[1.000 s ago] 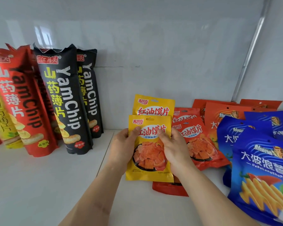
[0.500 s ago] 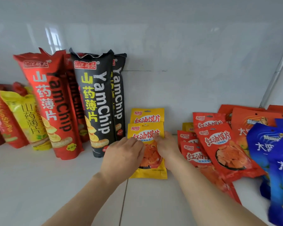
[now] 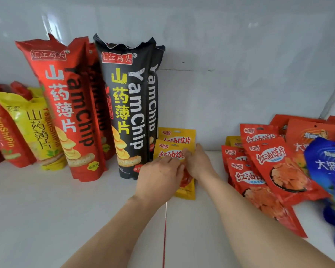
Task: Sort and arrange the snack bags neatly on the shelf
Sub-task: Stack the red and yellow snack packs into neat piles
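Hands are now pressed on the front yellow bag, set down beside the black bags.
Left hand (image 3: 159, 177) and right hand (image 3: 198, 164) lie with relaxed fingers on the yellow bag (image 3: 171, 151), carried a second ago; red bags (image 3: 278, 167) remain unsorted at 3 o'clock.

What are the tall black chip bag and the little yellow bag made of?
Tall black YamChip bag: looks like thin plastic film, slightly glossy; its top edge is crinkled and it catches light. Small yellow bag under both hands: probably smooth plastic pouch too, printed and a bit shiny. Whether foil lines them can't be seen.
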`<state>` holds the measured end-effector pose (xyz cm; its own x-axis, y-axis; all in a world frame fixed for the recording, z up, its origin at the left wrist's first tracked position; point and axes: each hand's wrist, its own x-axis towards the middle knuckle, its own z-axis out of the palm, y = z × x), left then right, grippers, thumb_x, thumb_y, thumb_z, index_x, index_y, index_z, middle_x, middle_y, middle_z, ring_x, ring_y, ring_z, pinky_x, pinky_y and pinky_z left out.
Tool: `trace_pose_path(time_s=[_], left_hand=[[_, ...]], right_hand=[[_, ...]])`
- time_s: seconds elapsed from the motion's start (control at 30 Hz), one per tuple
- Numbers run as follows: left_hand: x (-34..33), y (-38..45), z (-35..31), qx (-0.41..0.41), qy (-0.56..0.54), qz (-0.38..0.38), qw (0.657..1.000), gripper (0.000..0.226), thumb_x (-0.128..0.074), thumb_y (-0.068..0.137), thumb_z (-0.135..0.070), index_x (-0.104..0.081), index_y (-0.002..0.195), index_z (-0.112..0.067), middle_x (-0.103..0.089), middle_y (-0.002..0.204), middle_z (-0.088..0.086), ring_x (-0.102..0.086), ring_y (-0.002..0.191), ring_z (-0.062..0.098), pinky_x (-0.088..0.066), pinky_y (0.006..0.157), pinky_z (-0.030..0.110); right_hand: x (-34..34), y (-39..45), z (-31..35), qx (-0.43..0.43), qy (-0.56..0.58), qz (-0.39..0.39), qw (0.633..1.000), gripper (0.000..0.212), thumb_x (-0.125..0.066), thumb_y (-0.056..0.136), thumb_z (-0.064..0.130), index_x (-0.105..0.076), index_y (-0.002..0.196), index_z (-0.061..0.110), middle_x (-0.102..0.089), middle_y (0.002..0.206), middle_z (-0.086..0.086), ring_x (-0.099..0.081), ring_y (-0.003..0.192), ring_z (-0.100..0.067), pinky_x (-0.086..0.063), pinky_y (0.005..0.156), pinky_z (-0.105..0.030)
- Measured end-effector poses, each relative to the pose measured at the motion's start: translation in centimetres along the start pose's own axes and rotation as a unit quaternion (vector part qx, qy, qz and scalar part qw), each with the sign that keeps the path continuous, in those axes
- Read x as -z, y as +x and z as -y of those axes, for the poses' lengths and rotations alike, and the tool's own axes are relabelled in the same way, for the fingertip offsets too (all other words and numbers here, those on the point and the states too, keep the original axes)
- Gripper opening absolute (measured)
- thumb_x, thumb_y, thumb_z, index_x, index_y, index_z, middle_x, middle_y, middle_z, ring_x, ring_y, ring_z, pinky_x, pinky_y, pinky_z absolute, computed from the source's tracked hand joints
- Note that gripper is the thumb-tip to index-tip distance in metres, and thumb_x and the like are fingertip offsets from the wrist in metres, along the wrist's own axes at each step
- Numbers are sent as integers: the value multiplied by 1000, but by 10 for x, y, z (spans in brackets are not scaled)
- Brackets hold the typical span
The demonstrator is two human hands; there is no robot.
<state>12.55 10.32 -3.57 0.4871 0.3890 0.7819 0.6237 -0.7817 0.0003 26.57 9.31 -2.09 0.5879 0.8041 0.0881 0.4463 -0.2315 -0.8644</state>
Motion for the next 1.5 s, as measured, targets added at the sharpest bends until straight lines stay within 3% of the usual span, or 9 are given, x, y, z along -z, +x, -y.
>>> trace_pose_path(time_s=[0.23,0.47,0.57,0.73,0.9,1.0,1.2,1.33,1.5], left_hand=[[-4,2,-11,0,-7,22,1000,28,-56,88,-36,-64,67,-21,-61,63,-5,-60,53,19,-37,40,25],[-10,31,-68,60,-73,77,993,27,-53,93,-39,-71,83,-22,-69,77,-4,-67,68,21,-37,49,25],[-20,50,-106,151,-170,163,960,28,-50,100,-42,-68,109,-22,-69,106,-4,-65,97,20,-48,73,29],[-44,78,-157,310,-351,209,859,33,-54,98,-36,-64,124,-18,-69,120,2,-63,111,23,-48,88,30],[-65,100,-184,246,-159,236,927,43,-45,100,-37,-52,134,-11,-61,132,11,-47,127,31,-40,104,40],[-74,117,-195,255,-146,286,912,41,-42,101,-38,-52,128,-10,-64,127,13,-51,121,33,-45,99,40],[-82,138,-201,438,-401,230,771,38,-57,100,-31,-52,132,-11,-70,120,5,-70,90,18,-58,74,31],[-87,127,-200,470,-525,192,683,28,-62,98,-29,-65,122,-15,-78,101,3,-77,85,23,-62,84,47],[-77,114,-198,472,-693,169,518,22,-59,98,-14,-67,117,-6,-77,107,13,-75,95,29,-60,85,44]], right_hand=[[52,-7,3,70,-37,22,997,29,-48,102,23,-61,124,10,-64,128,-6,-59,114,-19,-40,87,-23],[155,-30,-32,89,-89,-99,987,30,-50,102,30,-64,122,14,-65,120,3,-55,105,-8,-36,86,-21],[186,-30,-60,56,-128,-143,980,37,-50,101,35,-59,131,15,-61,131,-2,-57,118,-19,-41,92,-26],[217,-21,-101,-34,-262,-162,951,59,-56,92,52,-50,139,18,-50,139,-15,-47,127,-38,-41,103,-47],[228,-20,-115,-30,-336,-153,929,67,-47,92,63,-43,142,19,-48,139,-11,-44,127,-34,-42,98,-44],[228,-18,-121,-10,-345,-170,923,63,-44,93,62,-45,138,18,-50,134,-9,-48,122,-32,-46,91,-42],[226,-13,-127,-9,-293,-201,935,58,-46,94,60,-48,135,20,-51,129,-7,-51,118,-27,-47,87,-38],[220,-10,-128,2,-254,-217,943,57,-47,93,60,-49,134,20,-51,126,-8,-53,113,-27,-48,85,-38],[216,-7,-124,-13,-212,-224,951,56,-48,93,58,-48,135,21,-46,129,-9,-50,117,-28,-48,87,-39]])
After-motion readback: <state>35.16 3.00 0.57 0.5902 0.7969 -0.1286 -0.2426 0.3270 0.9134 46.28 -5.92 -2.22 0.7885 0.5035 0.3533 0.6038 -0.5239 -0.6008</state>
